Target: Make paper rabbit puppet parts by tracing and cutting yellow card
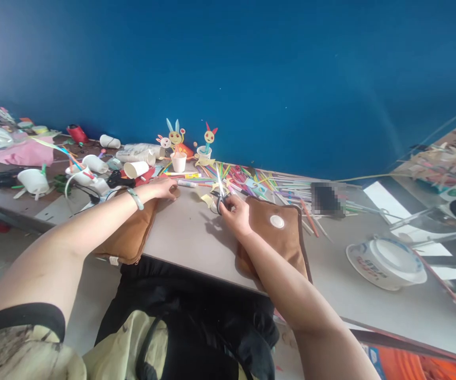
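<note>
My right hand (234,214) is wrapped round the black handles of a pair of scissors (220,184), whose metal blades point up and away from me. Yellowish paper scraps (207,198) lie just beside the scissors. My left hand (166,188) rests low over the table, fingers bent and a little apart, with nothing visible in them. A marker (187,183) lies close to its fingertips. Brown padded cushions lie under my arms, the left cushion (127,235) beneath my left forearm and the right cushion (281,245) beneath my right wrist.
Behind my hands stand paper cups with face figures (179,161). Colourful straws or sticks (259,182) spread along the blue wall (228,79). Tipped paper cups (136,169) and cables crowd the left. A white bowl (386,264) sits at the right of the table (196,237).
</note>
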A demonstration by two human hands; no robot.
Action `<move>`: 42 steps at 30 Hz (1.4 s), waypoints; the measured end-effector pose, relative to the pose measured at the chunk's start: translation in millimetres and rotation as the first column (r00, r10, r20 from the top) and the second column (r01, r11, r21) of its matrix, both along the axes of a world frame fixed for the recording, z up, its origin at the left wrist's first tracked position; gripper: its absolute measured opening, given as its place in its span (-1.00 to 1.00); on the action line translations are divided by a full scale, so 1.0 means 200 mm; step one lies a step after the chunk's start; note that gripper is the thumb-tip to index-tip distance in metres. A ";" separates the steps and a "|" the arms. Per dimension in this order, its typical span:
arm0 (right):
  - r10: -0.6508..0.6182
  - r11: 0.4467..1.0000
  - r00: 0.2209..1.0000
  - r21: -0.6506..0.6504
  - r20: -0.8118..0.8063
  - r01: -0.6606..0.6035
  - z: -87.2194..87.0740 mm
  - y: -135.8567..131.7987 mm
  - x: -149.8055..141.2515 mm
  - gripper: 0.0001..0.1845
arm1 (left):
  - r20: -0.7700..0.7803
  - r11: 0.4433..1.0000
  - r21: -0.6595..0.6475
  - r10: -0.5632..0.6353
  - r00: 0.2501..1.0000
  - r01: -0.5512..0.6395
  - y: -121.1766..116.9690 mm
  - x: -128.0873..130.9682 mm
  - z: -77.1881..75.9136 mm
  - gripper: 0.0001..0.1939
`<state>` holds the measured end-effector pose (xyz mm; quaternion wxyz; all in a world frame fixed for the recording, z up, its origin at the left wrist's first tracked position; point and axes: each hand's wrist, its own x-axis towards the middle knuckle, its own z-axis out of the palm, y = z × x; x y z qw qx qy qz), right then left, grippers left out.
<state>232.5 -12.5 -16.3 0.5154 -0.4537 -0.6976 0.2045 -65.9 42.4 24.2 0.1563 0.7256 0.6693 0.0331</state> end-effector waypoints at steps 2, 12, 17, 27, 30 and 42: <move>0.003 1.000 1.000 -0.003 0.000 -0.003 -0.01 0.00 0.00 -0.64 | -0.037 0.999 0.017 -0.036 0.999 0.037 -0.01 0.01 -0.01 -0.56; -0.004 0.999 0.999 -0.047 0.038 0.006 -0.01 0.00 -0.01 -0.61 | 0.037 0.902 0.393 -0.207 0.978 0.176 0.07 0.31 -0.02 -0.61; -0.084 0.996 0.996 0.019 0.011 0.084 -0.01 -0.01 0.00 -0.64 | 0.082 0.860 0.448 -0.311 0.947 0.244 0.24 0.50 -0.05 -0.69; -0.162 0.962 0.987 0.219 -0.023 0.163 -0.02 -0.03 0.03 -0.66 | -0.088 0.741 0.555 -0.399 0.913 0.377 0.74 1.12 -0.07 -0.68; -0.181 0.956 0.982 0.225 -0.053 0.189 -0.02 -0.03 0.04 -0.67 | -0.192 0.667 0.579 -0.448 0.873 0.469 0.86 1.26 -0.06 -0.63; -0.167 0.965 0.982 0.190 -0.091 0.182 -0.05 -0.02 0.02 -0.62 | -0.475 0.351 0.582 -0.585 0.657 0.733 1.13 1.46 -0.15 -0.60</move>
